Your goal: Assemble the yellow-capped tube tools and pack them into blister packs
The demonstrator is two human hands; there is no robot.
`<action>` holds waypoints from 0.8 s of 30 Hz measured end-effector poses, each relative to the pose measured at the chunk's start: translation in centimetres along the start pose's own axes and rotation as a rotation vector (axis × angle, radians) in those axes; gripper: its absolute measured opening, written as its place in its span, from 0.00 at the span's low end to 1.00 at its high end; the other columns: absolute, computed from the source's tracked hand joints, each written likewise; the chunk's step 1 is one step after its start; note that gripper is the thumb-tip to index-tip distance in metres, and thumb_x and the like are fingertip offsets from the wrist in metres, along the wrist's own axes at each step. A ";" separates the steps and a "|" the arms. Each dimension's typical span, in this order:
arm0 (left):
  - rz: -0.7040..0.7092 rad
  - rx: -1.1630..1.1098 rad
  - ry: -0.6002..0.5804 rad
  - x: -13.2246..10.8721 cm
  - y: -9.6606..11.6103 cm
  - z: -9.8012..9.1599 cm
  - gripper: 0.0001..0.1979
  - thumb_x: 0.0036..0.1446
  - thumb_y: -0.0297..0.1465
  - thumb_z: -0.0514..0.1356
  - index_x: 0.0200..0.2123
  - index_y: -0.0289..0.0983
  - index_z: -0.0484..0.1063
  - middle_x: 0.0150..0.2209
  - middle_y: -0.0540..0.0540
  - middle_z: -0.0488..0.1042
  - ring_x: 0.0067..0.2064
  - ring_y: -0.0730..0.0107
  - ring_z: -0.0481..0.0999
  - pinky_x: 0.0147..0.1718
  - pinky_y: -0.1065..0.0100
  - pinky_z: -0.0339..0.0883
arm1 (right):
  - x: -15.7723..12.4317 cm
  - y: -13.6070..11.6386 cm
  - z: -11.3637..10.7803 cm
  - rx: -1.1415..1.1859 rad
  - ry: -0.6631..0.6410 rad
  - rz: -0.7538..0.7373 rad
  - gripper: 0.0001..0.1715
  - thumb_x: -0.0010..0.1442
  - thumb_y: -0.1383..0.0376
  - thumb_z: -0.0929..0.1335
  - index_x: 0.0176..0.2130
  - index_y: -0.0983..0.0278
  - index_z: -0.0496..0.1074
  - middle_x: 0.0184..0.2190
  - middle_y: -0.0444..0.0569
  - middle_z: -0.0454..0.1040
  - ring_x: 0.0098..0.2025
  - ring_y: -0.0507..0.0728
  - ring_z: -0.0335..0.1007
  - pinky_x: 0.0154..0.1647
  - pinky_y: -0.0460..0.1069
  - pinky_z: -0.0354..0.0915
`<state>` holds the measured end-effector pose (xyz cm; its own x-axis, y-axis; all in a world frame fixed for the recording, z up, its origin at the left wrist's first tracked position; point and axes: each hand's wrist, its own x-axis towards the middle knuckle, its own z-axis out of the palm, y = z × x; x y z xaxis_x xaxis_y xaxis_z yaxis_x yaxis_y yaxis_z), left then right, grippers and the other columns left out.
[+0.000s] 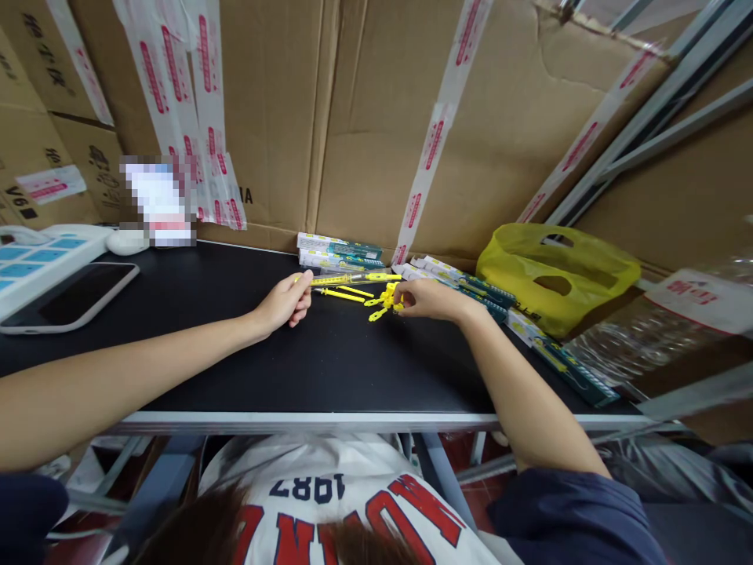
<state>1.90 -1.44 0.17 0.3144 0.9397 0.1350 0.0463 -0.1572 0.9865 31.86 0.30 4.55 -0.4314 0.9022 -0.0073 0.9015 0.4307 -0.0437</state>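
My left hand (288,302) rests on the black tabletop (235,353), fingers curled around the end of a long yellow tool (353,278) that lies across the table. My right hand (427,298) is closed in a pinch on small yellow plastic pieces (385,300) lying between the two hands. Thin yellow sticks (341,294) lie on the table just beside my left fingertips.
Flat packaged boxes (338,251) are stacked against the cardboard wall (376,118), and more boxes (488,294) run along the right. A yellow plastic bag (556,275) and clear bags (635,337) sit at right. A phone (70,294) and white device (35,263) lie at left.
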 end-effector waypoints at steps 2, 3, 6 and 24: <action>-0.010 0.008 0.010 0.0 0.1 0.0 0.16 0.67 0.41 0.45 0.28 0.39 0.54 0.17 0.59 0.53 0.14 0.81 0.55 0.10 0.79 0.51 | 0.1 -0.6 0.3 -0.038 0.008 0.019 0.08 0.51 0.67 0.70 0.36 0.62 0.73 0.31 0.45 0.75 0.31 0.53 0.68 0.28 0.46 0.55; -0.014 0.011 0.014 0.0 0.1 0.0 0.17 0.67 0.41 0.45 0.28 0.39 0.54 0.17 0.58 0.53 0.14 0.81 0.55 0.10 0.79 0.51 | 0.1 -0.8 0.4 -0.055 0.008 0.029 0.08 0.51 0.67 0.69 0.35 0.62 0.73 0.32 0.46 0.75 0.31 0.53 0.69 0.28 0.46 0.55; -0.026 0.011 0.026 0.1 0.2 -0.2 0.17 0.67 0.41 0.46 0.27 0.39 0.54 0.16 0.58 0.53 0.13 0.81 0.55 0.10 0.79 0.51 | 0.2 -1.2 0.5 -0.075 0.002 0.035 0.04 0.51 0.69 0.69 0.32 0.62 0.73 0.30 0.46 0.76 0.30 0.53 0.69 0.29 0.46 0.56; -0.096 -0.118 0.089 0.7 -0.1 -0.6 0.16 0.65 0.41 0.47 0.27 0.39 0.54 0.14 0.59 0.51 0.12 0.81 0.52 0.10 0.79 0.47 | 0.1 -3.0 -0.9 0.938 0.578 -0.178 0.21 0.47 0.54 0.75 0.33 0.64 0.68 0.28 0.45 0.71 0.26 0.48 0.65 0.23 0.45 0.61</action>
<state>1.53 -0.58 0.25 0.2280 0.9728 0.0417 -0.0412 -0.0332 0.9986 29.13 -0.93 5.54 -0.2498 0.8109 0.5292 0.3391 0.5852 -0.7366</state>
